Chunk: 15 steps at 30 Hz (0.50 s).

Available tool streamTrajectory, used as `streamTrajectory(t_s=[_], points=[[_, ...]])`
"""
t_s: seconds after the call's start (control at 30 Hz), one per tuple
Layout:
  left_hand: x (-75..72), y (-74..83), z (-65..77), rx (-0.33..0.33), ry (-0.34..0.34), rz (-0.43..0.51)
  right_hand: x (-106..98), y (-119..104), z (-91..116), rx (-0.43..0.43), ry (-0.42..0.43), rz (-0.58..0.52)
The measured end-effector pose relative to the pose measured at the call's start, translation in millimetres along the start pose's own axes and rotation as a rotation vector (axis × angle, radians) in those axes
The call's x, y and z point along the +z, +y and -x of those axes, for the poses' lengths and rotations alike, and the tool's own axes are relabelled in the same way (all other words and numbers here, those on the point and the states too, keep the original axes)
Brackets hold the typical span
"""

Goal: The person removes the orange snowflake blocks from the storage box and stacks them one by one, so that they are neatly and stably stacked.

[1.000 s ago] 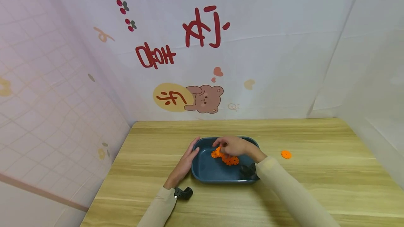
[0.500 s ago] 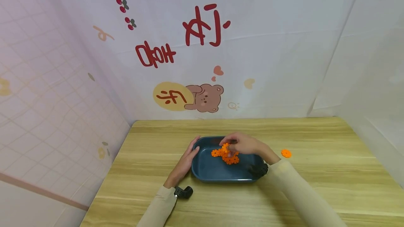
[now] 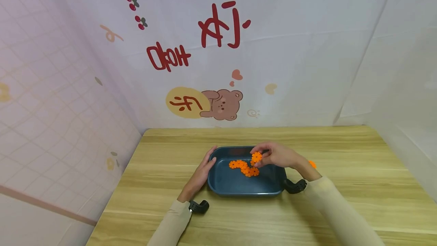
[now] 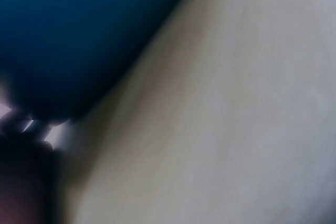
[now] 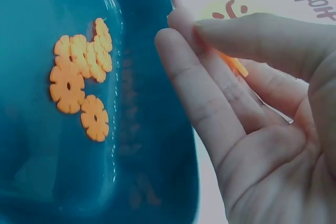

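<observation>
Orange notched plastic discs lie in an overlapping cluster inside a dark blue rectangular basin. My right hand is over the basin's back right part and pinches one orange disc between thumb and fingers. In the right wrist view only an edge of that held disc shows behind the thumb; the other discs lie on the basin floor. My left hand rests against the basin's left side, its fingers fairly straight and its thumb at the rim. The left wrist view is blurred and shows mainly basin and tabletop.
Another orange disc lies on the wooden table right of the basin, partly hidden by my right forearm. A white printed cloth wall stands behind the table. Black wrist cameras sit on both wrists.
My right hand has moved right from the disc cluster toward the basin's right side, drawing one orange disc out with it. My left hand stays on the basin's left side.
</observation>
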<state>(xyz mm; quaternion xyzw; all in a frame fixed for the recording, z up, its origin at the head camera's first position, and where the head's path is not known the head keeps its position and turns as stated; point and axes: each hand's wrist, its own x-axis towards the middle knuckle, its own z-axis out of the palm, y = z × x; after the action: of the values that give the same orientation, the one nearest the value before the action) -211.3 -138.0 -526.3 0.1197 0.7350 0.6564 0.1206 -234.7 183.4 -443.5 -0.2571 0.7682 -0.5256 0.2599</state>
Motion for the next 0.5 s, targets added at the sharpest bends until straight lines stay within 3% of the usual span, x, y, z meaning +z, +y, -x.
streamTrajectory(t_s=[0.3,0.5], points=[[-0.9,-0.7,-1.2,-0.001,-0.006,0.01,-12,2,19,-0.049,0.041,0.018],[-1.7,-2.2,-1.1,0.0,-0.009,0.025,-20,2,34,-0.103,0.124,0.173]])
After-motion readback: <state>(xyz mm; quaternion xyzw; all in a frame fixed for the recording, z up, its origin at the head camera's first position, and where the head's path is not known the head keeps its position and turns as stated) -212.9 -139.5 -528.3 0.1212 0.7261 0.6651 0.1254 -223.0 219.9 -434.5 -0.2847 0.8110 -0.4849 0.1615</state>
